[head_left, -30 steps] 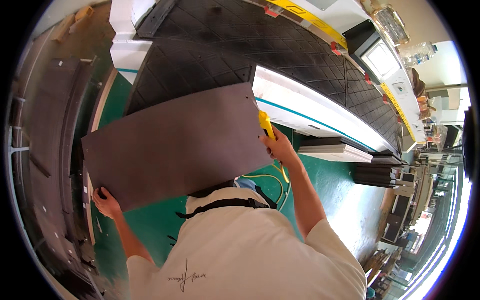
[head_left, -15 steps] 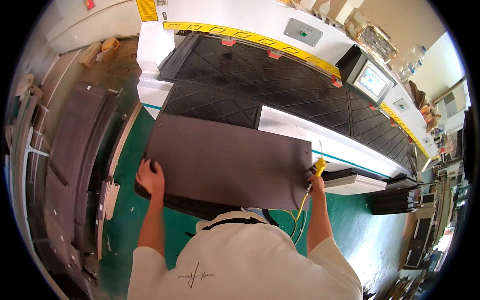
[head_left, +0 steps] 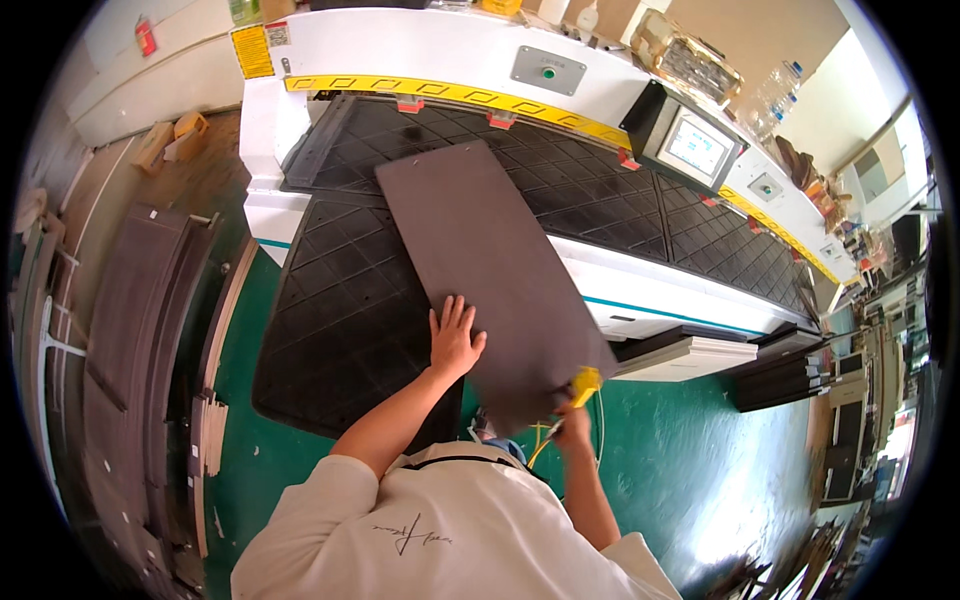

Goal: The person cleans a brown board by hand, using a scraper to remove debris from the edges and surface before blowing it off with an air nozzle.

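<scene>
Dark board (head_left: 490, 270) no longer carried crosswise in front of the chest; now turned lengthwise and laid flat on the black ribbed machine bed (head_left: 350, 300), far end reaching toward the yellow strip. Left hand (head_left: 453, 338) shifted from gripping the board's left edge to pressing flat on top. Right hand (head_left: 572, 425) now at the near corner, beside the yellow tool (head_left: 584, 383).

One head-worn fisheye looks steeply down from above the person's shoulders. It faces twelve o'clock toward the machine bed (head_left: 560, 190), close. Edges bend.
</scene>
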Motion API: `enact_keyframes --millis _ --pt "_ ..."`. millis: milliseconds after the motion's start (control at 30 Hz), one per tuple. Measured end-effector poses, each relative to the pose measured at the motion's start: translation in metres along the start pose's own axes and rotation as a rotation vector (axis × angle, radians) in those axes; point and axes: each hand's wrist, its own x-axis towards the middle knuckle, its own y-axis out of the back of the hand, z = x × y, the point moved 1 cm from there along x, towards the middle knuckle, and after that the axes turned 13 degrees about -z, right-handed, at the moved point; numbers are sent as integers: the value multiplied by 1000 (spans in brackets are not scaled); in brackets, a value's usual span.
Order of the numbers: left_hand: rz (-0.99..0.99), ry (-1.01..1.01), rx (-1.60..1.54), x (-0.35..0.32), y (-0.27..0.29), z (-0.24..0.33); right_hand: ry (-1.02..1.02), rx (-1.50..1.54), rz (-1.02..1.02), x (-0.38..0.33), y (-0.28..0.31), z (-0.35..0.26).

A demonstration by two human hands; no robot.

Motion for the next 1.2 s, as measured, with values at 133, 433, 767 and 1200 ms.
enact_keyframes --millis 133,433,767,1200 --pt "18 146 142 -28 24 -18 -44 -751 -702 -52 -71 33" --pt "-6 234 214 -94 73 -89 460 -1092 -323 -1 -110 11" --pt "-132 270 90 -108 62 -29 569 -1156 -480 61 -130 40" --pt "10 298 62 -13 45 -60 -216 -1104 -523 93 -101 -74"
